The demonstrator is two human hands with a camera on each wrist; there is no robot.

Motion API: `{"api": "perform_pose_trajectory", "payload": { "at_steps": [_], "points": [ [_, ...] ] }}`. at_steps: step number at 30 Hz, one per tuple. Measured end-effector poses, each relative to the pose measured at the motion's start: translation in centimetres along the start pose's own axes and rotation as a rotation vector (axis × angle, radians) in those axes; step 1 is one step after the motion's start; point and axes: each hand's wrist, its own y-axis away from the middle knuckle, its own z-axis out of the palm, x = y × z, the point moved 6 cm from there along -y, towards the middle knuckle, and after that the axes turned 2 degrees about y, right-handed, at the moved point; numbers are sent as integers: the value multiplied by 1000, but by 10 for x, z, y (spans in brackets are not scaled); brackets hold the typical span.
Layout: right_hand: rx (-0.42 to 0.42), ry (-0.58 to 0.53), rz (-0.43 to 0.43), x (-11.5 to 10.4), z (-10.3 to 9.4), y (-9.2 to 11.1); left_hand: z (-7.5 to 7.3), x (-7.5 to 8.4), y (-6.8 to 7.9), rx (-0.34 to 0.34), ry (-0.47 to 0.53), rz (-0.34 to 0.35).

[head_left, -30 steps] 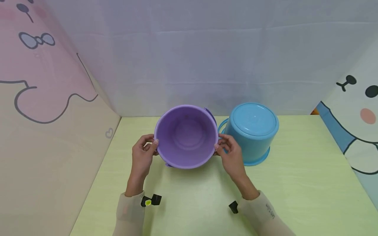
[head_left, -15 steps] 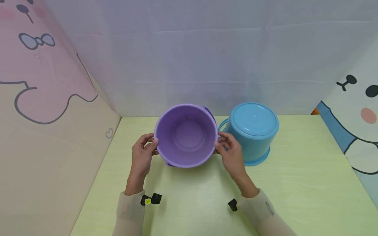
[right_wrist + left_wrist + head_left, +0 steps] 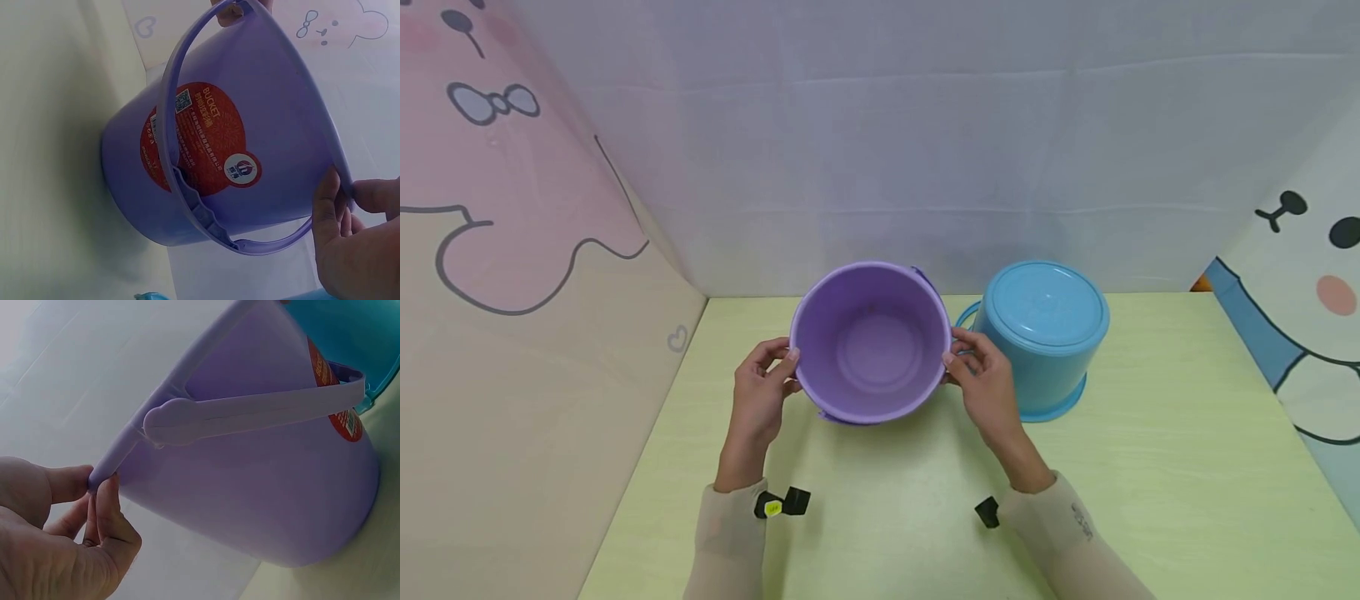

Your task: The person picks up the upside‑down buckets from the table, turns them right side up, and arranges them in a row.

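Note:
A purple plastic bucket (image 3: 880,346) is tilted with its open mouth toward the head camera. My left hand (image 3: 762,392) pinches the left side of its rim between thumb and fingers. On the opposite side, my right hand (image 3: 991,385) pinches the rim in the same way. The bucket's handle (image 3: 167,115) hangs loose along the outer wall, across a red label (image 3: 215,140) reading "BUCKET". Whether the base touches the table cannot be told. Just right of it, a light-blue bucket (image 3: 1045,325) stands upside down, its handle (image 3: 964,317) sticking out on the left.
The pale yellow-green table (image 3: 880,508) runs back to a whitish cloth wall (image 3: 880,150). Cartoon-printed panels flank it, a pink and beige one (image 3: 512,250) at left and a white and blue one (image 3: 1300,333) at right. The blue bucket stands close behind my right hand.
Both hands and the purple bucket's rim have shifted slightly up in the head view, with a small change in the bucket's tilt. The blue bucket has not moved.

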Motion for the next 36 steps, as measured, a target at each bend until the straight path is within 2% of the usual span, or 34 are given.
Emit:
{"api": "perform_pose_trajectory", "payload": {
  "at_steps": [9,19,36],
  "points": [
    [-11,-14,25,-1,2,-6,-1,0,-3,21,-2,-24],
    [-27,-26,71,0,6,-19,-2,-3,-11,31,40,-86],
    [1,-21,118,0,9,-37,1,-4,-24,37,64,-137]
  ]
}}
